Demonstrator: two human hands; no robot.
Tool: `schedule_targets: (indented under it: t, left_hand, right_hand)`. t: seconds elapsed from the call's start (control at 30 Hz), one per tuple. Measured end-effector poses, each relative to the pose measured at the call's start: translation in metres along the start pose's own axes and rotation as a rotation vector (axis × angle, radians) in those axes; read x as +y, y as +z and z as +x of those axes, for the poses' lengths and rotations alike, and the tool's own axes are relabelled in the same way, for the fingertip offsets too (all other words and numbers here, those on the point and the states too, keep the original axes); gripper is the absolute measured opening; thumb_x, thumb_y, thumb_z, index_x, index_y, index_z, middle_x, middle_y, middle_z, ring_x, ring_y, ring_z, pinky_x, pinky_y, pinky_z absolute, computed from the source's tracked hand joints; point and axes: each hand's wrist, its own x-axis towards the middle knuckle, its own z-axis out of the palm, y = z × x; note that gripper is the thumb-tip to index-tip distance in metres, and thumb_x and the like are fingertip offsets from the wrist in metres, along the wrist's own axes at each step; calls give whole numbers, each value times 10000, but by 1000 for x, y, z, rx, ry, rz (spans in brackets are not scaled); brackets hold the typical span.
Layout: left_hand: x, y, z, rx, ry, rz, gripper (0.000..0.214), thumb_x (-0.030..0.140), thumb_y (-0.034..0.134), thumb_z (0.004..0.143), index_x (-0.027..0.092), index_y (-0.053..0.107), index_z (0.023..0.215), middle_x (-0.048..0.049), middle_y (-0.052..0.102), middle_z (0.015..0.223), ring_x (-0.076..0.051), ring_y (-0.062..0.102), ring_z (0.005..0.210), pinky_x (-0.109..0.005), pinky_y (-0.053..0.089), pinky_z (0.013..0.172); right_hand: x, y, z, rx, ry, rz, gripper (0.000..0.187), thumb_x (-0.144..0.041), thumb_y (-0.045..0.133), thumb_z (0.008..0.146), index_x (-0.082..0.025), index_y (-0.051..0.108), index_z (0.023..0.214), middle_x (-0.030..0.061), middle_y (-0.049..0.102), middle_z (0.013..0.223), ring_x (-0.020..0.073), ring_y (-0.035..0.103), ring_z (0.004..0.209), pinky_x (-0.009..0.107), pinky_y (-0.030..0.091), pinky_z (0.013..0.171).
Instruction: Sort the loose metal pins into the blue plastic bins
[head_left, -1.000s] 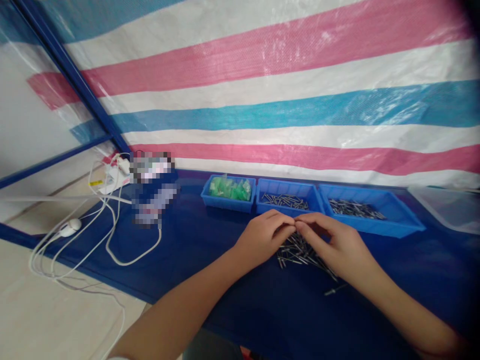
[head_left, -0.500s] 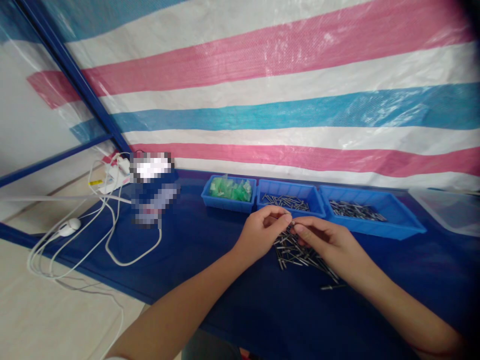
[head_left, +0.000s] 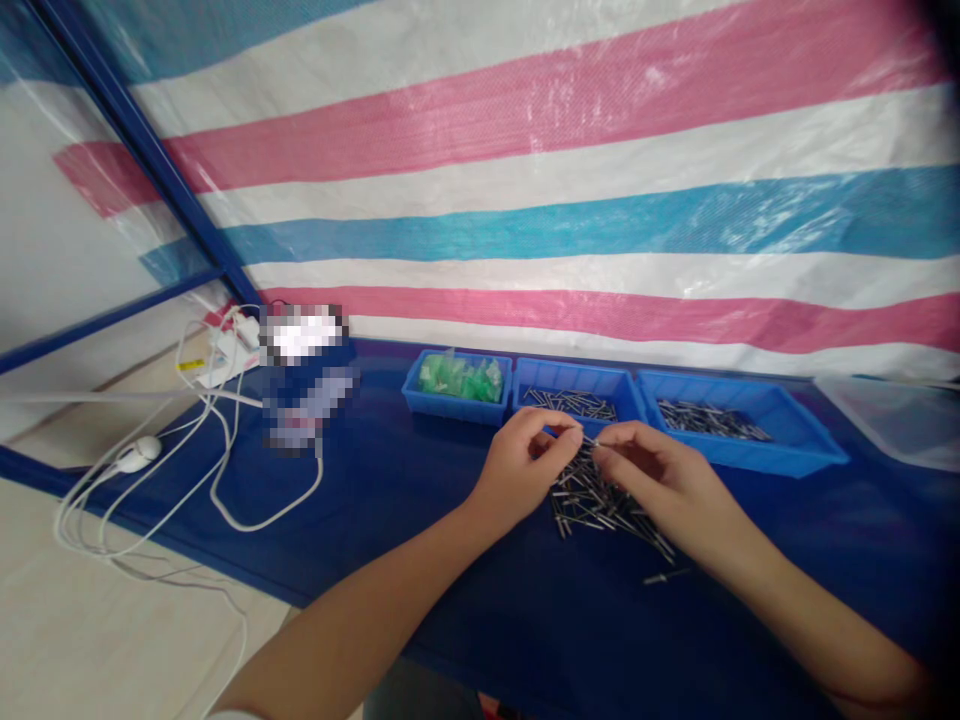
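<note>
A thin metal blind rivet [head_left: 589, 440] spans the small gap between my two hands. My left hand [head_left: 525, 458] pinches one end with thumb and forefinger. The other end is between the thumb and fingers of my right hand [head_left: 667, 476]. Below my fingertips lies a loose pile of blind rivets [head_left: 596, 508] on the blue table [head_left: 465, 600], partly covered by my hands. A single rivet [head_left: 660, 578] rests apart from the heap, nearer to me.
Behind my hands stand three blue bins: one with green plastic packets [head_left: 459, 378], a middle bin [head_left: 637, 395] and a right bin [head_left: 806, 440], both holding rivets. A clear container [head_left: 892, 415] sits far right. White cables [head_left: 225, 470] and a blurred device [head_left: 311, 410] lie left.
My right hand has shifted slightly right and up, widening the gap between my fingertips, so more of the rivet shows. My left hand has hardly moved.
</note>
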Motion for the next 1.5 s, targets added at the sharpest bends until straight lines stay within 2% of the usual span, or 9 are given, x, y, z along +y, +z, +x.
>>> schedule_targets:
  t: [0.27, 0.47, 0.67, 0.8, 0.9, 1.03, 1.17, 1.33, 1.5]
  left_hand:
    - [1, -3, -1, -114, 153, 169, 110, 234, 541, 891, 155, 616, 876, -49, 558, 952, -113, 553, 777, -221, 472, 698]
    - [1, -3, -2, -166, 236, 262, 170, 237, 463, 936, 143, 593, 881, -63, 543, 945, -141, 557, 855, -270, 475, 819]
    - [-1, -3, -2, -246, 283, 375, 222, 249, 413, 959, 140, 606, 962, -85, 579, 978, -180, 562, 966, -313, 449, 915]
    - [-3, -3, -2, -260, 247, 456, 271, 275, 441, 950, 157, 569, 1158, -96, 609, 1066, -202, 563, 1016, -340, 439, 941]
    - [-3, -3, -3, -302, 259, 513, 261, 267, 462, 940, 161, 600, 1135, -95, 627, 1079, -209, 562, 1012, -342, 434, 930]
    - [-4, -2, -4, -353, 286, 581, 230, 242, 475, 929, 169, 662, 1040, -81, 648, 1029, -202, 565, 955, -331, 433, 872]
    - [-4, 0, -6, -374, 301, 631, 206, 231, 502, 911, 189, 681, 1003, -62, 653, 1028, -200, 550, 955, -327, 417, 846]
    - [-2, 0, -8, -418, 346, 689, 209, 256, 520, 899, 221, 683, 1026, -44, 652, 1033, -207, 525, 1006, -326, 398, 828]
    - [-3, 5, -12, -511, 510, 783, 373, 492, 561, 866, 260, 652, 1142, -59, 620, 1170, -249, 491, 1086, -363, 364, 849]
  right_hand:
    - [4, -9, -1, 121, -102, -71, 144, -362, 623, 826, -224, 610, 865, 7, 621, 804, 140, 577, 712, 256, 472, 660]
    - [-5, -13, -5, 104, -302, -336, 103, -319, 545, 880, -227, 582, 850, 25, 616, 842, 156, 566, 731, 297, 452, 695]
    - [-8, -18, -1, 37, -321, -449, 218, -354, 481, 902, -228, 565, 744, 13, 577, 674, 158, 533, 633, 305, 430, 640]
    - [-4, -44, 8, 277, -304, -546, 225, -397, 505, 875, -229, 588, 750, 36, 623, 728, 185, 551, 651, 332, 424, 659]
    - [3, -70, 15, 499, -207, -697, 268, -442, 448, 893, -234, 602, 825, 72, 638, 785, 226, 565, 684, 365, 412, 670]
    - [21, -87, 25, 492, -161, -879, 342, -457, 411, 907, -212, 649, 903, 113, 663, 839, 265, 595, 740, 383, 397, 664]
    - [36, -86, 31, 442, -160, -962, 374, -476, 474, 877, -182, 701, 916, 124, 686, 817, 293, 604, 770, 388, 382, 655]
    - [23, -82, 26, 501, -152, -984, 385, -460, 438, 909, -170, 691, 881, 133, 695, 816, 264, 597, 736, 363, 379, 636]
    - [11, -63, 19, 450, -299, -909, 284, -390, 489, 893, -187, 683, 852, 86, 697, 803, 242, 599, 745, 364, 409, 713]
